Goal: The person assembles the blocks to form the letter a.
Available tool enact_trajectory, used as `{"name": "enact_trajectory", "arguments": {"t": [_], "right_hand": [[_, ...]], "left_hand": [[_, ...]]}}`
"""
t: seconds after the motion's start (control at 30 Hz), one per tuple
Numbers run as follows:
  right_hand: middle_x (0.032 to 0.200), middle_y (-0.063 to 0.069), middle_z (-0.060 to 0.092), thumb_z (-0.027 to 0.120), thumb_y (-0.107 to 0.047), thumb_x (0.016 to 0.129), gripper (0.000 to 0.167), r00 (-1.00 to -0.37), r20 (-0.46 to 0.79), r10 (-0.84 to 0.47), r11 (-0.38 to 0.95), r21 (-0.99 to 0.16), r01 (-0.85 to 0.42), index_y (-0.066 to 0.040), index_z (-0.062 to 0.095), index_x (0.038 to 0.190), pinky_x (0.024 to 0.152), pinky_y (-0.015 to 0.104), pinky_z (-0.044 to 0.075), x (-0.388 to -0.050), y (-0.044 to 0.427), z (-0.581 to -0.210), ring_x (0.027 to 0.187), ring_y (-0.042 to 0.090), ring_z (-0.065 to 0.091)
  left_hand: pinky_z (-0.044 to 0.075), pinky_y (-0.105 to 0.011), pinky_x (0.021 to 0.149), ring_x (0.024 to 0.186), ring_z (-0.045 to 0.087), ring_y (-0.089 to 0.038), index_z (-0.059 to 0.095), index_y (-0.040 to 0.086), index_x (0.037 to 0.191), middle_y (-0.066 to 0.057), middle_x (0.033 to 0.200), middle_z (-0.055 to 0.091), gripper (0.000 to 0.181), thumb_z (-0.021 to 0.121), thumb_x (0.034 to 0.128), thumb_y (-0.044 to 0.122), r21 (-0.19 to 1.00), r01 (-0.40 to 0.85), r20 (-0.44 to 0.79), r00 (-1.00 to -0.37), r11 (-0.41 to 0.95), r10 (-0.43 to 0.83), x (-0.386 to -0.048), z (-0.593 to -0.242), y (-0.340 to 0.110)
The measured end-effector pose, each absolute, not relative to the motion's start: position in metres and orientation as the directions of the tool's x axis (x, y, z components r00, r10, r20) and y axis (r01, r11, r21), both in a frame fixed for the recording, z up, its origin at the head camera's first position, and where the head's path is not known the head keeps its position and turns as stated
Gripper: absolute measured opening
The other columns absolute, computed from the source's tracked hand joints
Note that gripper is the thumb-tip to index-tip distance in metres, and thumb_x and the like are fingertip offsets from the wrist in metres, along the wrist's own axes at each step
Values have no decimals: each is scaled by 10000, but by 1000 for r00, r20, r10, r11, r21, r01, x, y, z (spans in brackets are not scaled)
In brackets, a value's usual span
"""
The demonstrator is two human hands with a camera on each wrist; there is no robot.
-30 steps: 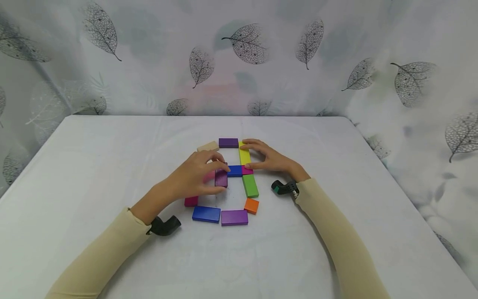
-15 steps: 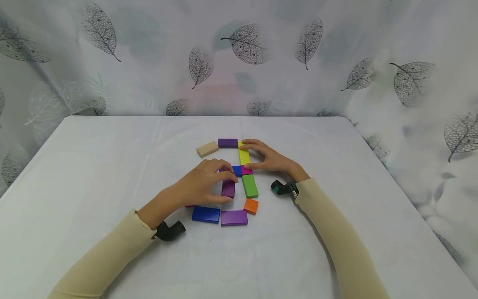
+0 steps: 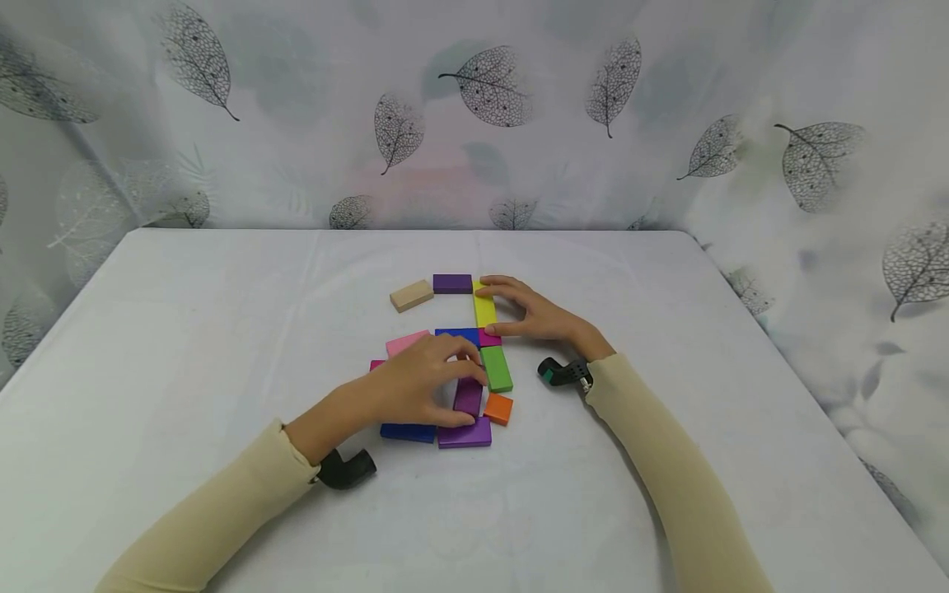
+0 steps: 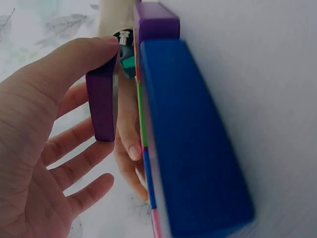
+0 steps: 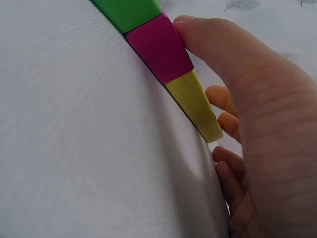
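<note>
My left hand [image 3: 415, 383] pinches a purple block [image 3: 468, 397] between thumb and fingers, held above the table inside the lower part of a block outline. In the left wrist view this purple block [image 4: 102, 101] is apart from the large blue block [image 4: 193, 144]. My right hand [image 3: 541, 317] rests at the outline's right side. Its thumb touches the small magenta block [image 3: 490, 338], and its fingertips lie at the far end of the yellow block [image 3: 485, 309]. The green block [image 3: 497, 369] and orange block [image 3: 499, 408] continue that side nearer me.
A flat purple block [image 3: 465, 434] and a partly covered blue block [image 3: 408, 432] form the near edge. A blue block [image 3: 457, 333] crosses the middle, beside a pink block [image 3: 406, 342]. Farther off lie a dark purple block [image 3: 452, 284] and a natural wood block [image 3: 412, 296].
My left hand has carried the purple block rightward and nearer to me, from beside the pink block towards the orange one. The right hand stays put.
</note>
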State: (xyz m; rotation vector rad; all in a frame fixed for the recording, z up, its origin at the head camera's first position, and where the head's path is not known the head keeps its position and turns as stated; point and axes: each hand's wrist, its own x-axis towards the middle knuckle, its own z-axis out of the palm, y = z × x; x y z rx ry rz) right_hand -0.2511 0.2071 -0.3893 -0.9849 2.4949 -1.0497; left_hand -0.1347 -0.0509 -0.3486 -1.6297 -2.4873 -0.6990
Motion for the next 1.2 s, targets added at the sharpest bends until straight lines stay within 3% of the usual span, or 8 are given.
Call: {"name": "enact_trajectory", "arguments": {"t": [0.33,0.57,0.77,0.9,1.0,1.2], "right_hand": [[1589,41,248,701,-243,895,600,-738,27,-674,510,-706,-492,-148,470,1441,1169,565,109,-250,208,-391,1482,251,146],[1592,34,242,702,-234,895,604,-741,21,-671,509,-714,-481,-142,466,1444,1168,568,106,-250,208,-391,1487,245,134],[1593,61,235,703,-201,897,611,-748,13,-664,517,-715,-471,-110,455,1448,1171,564,98,-250,206,-390,1487,262,129],[1594,119,220,694,-162,900,616,-749,3,-663,519,-720,-462,-50,438,1449,1168,576,79,-246,203,-382,1486,311,114],[1587,151,222,684,-145,903,608,-746,-10,-666,519,-724,-454,-18,434,1442,1168,576,90,-237,200,-368,1482,331,122],[1572,179,241,673,-117,906,580,-737,-6,-676,509,-727,-461,13,444,1422,1165,576,113,-227,197,-354,1474,346,146]], "left_hand": [[453,-361,973,1152,509,-176,661,203,1158,-19,1216,552,394,753,833,407,340,878,199,-417,337,887,-125,-349,-43],[446,-337,994,1165,495,-181,653,195,1164,-22,1207,540,392,763,834,374,397,871,194,-388,290,901,-122,-351,-38],[442,-322,990,1159,494,-160,653,209,1185,-8,1224,535,374,720,862,384,411,861,178,-398,299,900,-122,-351,-38],[411,-380,1025,1199,474,-165,636,215,1229,-4,1265,525,353,632,884,285,429,853,153,-394,298,906,-124,-350,-41],[372,-424,1066,1250,455,-181,623,206,1267,-7,1318,521,420,581,849,185,443,847,130,-385,294,914,-126,-350,-43],[372,-422,1080,1248,484,-205,633,205,1257,-11,1303,551,404,580,880,71,430,860,136,-364,276,921,-127,-349,-42]]}}
